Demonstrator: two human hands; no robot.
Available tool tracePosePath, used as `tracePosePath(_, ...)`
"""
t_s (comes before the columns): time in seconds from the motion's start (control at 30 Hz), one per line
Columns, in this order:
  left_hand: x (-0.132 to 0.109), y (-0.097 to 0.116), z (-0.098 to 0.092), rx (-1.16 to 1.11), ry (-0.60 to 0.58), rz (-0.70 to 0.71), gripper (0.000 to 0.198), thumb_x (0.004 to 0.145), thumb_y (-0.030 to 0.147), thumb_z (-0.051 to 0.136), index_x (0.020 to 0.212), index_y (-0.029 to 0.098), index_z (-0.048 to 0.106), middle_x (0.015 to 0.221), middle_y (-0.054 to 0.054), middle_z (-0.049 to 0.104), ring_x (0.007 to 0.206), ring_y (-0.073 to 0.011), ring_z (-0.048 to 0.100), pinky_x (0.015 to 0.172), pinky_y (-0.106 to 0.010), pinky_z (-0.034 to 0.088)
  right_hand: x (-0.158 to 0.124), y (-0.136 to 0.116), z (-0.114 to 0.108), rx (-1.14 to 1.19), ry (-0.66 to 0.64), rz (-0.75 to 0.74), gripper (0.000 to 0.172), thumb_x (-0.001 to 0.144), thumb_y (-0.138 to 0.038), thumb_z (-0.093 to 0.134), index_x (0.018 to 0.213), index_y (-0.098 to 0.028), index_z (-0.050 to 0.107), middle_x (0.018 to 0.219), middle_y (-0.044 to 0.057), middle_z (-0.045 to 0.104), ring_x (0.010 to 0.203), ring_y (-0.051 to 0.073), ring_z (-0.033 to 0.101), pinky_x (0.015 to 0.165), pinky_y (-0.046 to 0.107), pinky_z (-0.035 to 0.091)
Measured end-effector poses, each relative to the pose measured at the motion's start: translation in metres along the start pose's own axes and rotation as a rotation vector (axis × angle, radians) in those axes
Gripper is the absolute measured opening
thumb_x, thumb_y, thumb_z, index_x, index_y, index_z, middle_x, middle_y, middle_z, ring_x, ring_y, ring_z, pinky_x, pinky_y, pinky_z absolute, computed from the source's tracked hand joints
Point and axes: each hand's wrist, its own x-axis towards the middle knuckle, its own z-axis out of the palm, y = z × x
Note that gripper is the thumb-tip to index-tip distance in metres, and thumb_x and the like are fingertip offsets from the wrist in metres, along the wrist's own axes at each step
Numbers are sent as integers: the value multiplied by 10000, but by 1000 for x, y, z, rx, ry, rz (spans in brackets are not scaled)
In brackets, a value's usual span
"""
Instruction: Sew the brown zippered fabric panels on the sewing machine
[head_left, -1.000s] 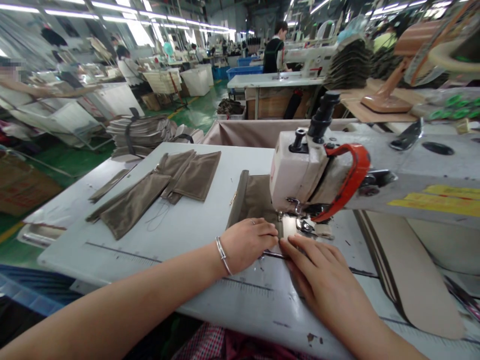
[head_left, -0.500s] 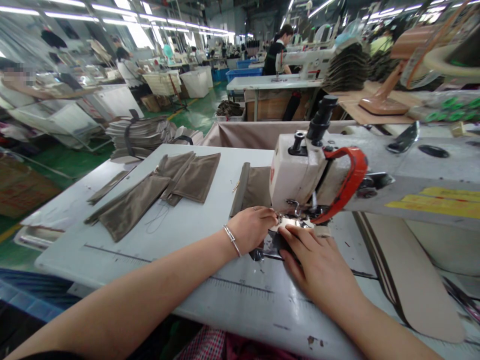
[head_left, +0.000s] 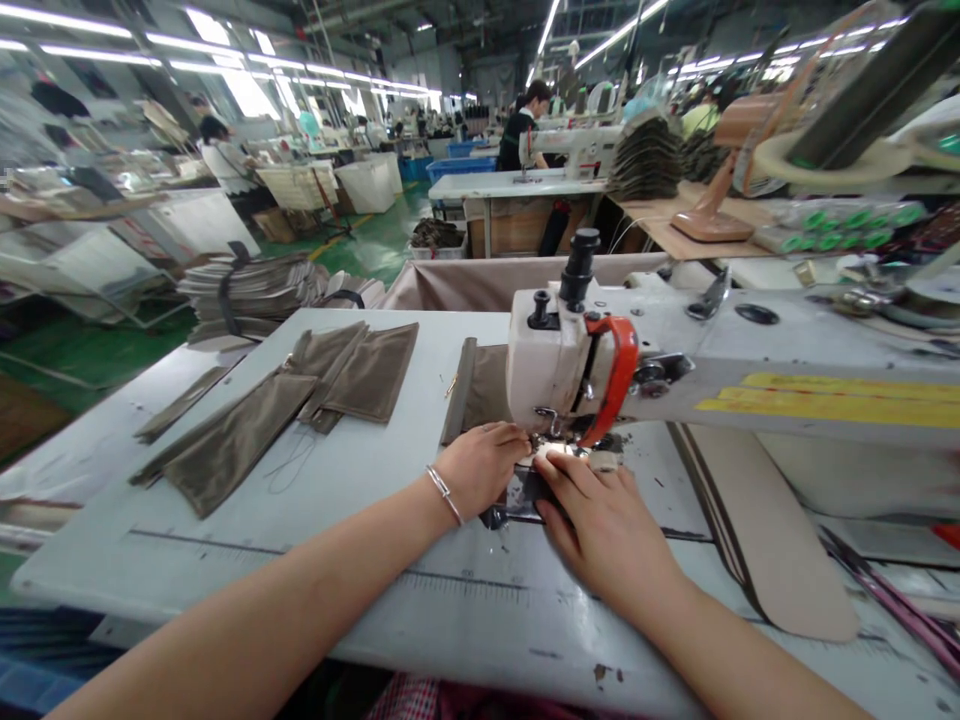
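Note:
At the head of a white sewing machine (head_left: 544, 350), both hands rest close to the lit needle area. My left hand (head_left: 484, 465), with a silver bracelet at its wrist, has its fingers bent and pressed together beside the presser foot; what they pinch is hidden. My right hand (head_left: 604, 510) lies with fingers stretched out on the machine bed, fingertips just in front of the needle. Behind my left hand lies a brown fabric piece (head_left: 484, 388) with a folded strip and a gold zip pull (head_left: 451, 385), partly covered by the machine head.
Several sewn brown fabric pieces (head_left: 240, 430) lie on the left of the white table (head_left: 360, 620), with loose thread beside them. Beige panels (head_left: 780, 540) and scissors (head_left: 877, 590) lie at the right. A strapped stack (head_left: 247, 290) stands beyond the table's left edge. A co-worker (head_left: 521, 130) sits farther back.
The view has swung to the right, so table and machine appear farther left. Both hands keep nearly the same place at the needle; the fabric shows no clear shift.

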Motion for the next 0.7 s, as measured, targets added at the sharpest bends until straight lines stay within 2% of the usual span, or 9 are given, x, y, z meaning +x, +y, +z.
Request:
tracePosePath(0.23,-1,-1,1,-10,-6,-54,230,897,93,505,1089,134,624,1126,-72,660,1089,-183,583,1003,-326,463,-1,-2,-1,-1,18,4,425,945,-289,486,1352,-166,490,1332,96,533,1057,270,513,863,440,386)
tracePosePath(0.57,1,-4,1,-28,-15,-58,227,893,93,495,1071,124,632,1110,-76,668,1086,-187,588,1009,-334,467,0,-3,0,38,23,27,435,939,-288,493,1354,-158,488,1317,108,542,1046,264,516,886,439,389)
tracePosePath(0.7,-2,-6,2,-47,-11,-40,252,887,101,494,1096,138,628,1138,-81,661,1105,-190,589,1003,-349,482,0,-6,0,63,37,29,419,933,-288,506,1335,-169,509,1255,113,579,1026,259,532,882,447,408)
